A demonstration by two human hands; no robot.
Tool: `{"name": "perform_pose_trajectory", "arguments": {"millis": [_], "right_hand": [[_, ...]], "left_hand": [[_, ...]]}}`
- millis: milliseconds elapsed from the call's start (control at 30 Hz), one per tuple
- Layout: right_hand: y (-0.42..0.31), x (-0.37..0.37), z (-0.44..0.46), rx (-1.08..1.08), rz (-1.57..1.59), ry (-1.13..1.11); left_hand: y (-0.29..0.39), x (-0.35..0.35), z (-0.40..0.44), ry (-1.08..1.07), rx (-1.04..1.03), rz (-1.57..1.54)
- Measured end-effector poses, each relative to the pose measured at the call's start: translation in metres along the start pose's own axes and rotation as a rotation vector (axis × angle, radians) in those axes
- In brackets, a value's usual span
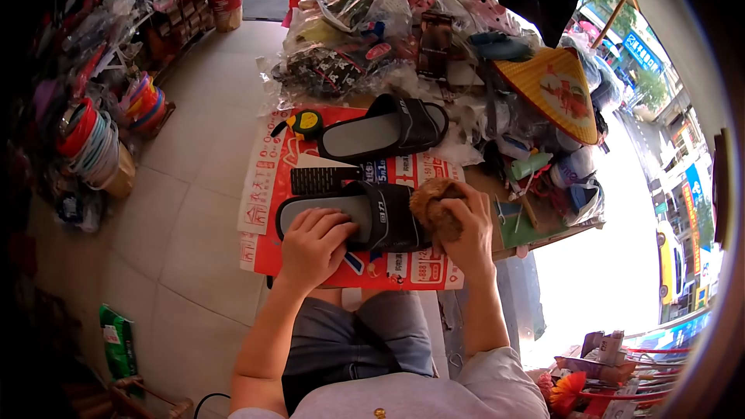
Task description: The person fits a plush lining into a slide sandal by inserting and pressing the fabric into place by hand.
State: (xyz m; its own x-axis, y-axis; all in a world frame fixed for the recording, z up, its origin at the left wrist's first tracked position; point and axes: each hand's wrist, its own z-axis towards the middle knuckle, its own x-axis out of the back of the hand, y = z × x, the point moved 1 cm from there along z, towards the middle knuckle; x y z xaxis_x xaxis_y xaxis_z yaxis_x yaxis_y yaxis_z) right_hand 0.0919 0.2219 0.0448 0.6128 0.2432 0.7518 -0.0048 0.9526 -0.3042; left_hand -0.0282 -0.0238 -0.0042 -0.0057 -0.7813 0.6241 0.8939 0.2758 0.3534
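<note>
A black slide sandal with a grey insole (388,217) lies on a red printed sheet (264,178), toe to the right. My left hand (318,242) rests on its heel end, fingers bent over the insole. In my right hand (466,225) is a brown, rough, rounded scrubber (436,208), pressed by the sandal's toe end. A second matching sandal (380,133) lies farther back. Between the two sandals is a black ridged piece (324,179). A yellow and black tape measure (307,124) sits at the sheet's back left.
Plastic-wrapped goods (357,39) pile up behind the sandals. A yellow woven fan (555,93) and bottles (574,167) are at the right. Stacked goods (97,147) line the left, beyond the tiled floor (186,178). A green packet (118,341) is at lower left.
</note>
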Motion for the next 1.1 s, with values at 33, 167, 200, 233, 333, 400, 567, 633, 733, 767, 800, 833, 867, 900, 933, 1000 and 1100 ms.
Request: {"name": "perform_pose_trajectory", "arguments": {"millis": [33,167,200,233,333,400,567,633,733,767,800,833,867,900,933,1000,1100], "right_hand": [[0.001,0.008,-0.001,-0.045,-0.072,0.015],[-0.012,0.012,0.009,0.026,-0.022,0.183],[-0.02,0.004,0.014,0.12,0.028,0.168],[-0.028,-0.003,0.018,0.218,0.079,0.154],[-0.021,-0.025,0.013,0.146,0.131,0.008],[-0.007,-0.018,0.005,0.044,0.083,-0.023],[0.007,0.023,0.004,-0.067,-0.249,-0.033],[-0.004,0.025,0.017,-0.007,-0.176,0.131],[-0.007,-0.002,0.03,0.043,-0.14,0.007],[-0.004,-0.012,0.031,0.094,-0.161,-0.129],[0.0,-0.019,0.023,0.072,-0.099,-0.191],[0.0,-0.012,0.017,0.079,-0.096,-0.19],[0.001,0.001,0.008,0.069,-0.054,-0.252],[0.003,0.015,-0.001,0.054,-0.014,-0.316],[0.007,0.029,-0.008,0.051,-0.016,-0.321],[0.012,0.051,-0.02,0.001,0.1,-0.46],[0.003,0.053,-0.002,-0.01,0.043,-0.192]], "left_hand": [[0.0,-0.001,0.0,0.0,0.001,-0.001],[0.0,-0.001,0.0,-0.011,-0.006,0.006],[0.0,0.0,0.001,-0.01,-0.008,0.013],[0.001,0.001,0.001,-0.008,-0.011,0.022],[0.002,0.002,0.002,-0.004,-0.011,0.027],[0.001,0.001,0.003,0.012,-0.011,0.022],[0.0,-0.002,0.002,0.005,-0.004,-0.001],[0.0,-0.001,0.002,0.013,-0.003,0.009],[0.002,0.001,0.003,0.007,-0.003,0.02],[0.003,0.001,0.002,0.008,-0.006,0.027],[0.002,0.0,0.003,0.005,0.001,0.027],[0.001,0.0,0.003,0.003,0.012,0.024],[0.001,0.0,0.002,0.004,0.021,0.026],[0.0,-0.001,0.002,0.01,0.021,0.028],[0.0,-0.003,0.002,0.014,0.016,0.028],[0.0,-0.003,0.002,0.013,0.019,0.024],[0.002,-0.003,0.003,0.007,0.014,0.014]]}}
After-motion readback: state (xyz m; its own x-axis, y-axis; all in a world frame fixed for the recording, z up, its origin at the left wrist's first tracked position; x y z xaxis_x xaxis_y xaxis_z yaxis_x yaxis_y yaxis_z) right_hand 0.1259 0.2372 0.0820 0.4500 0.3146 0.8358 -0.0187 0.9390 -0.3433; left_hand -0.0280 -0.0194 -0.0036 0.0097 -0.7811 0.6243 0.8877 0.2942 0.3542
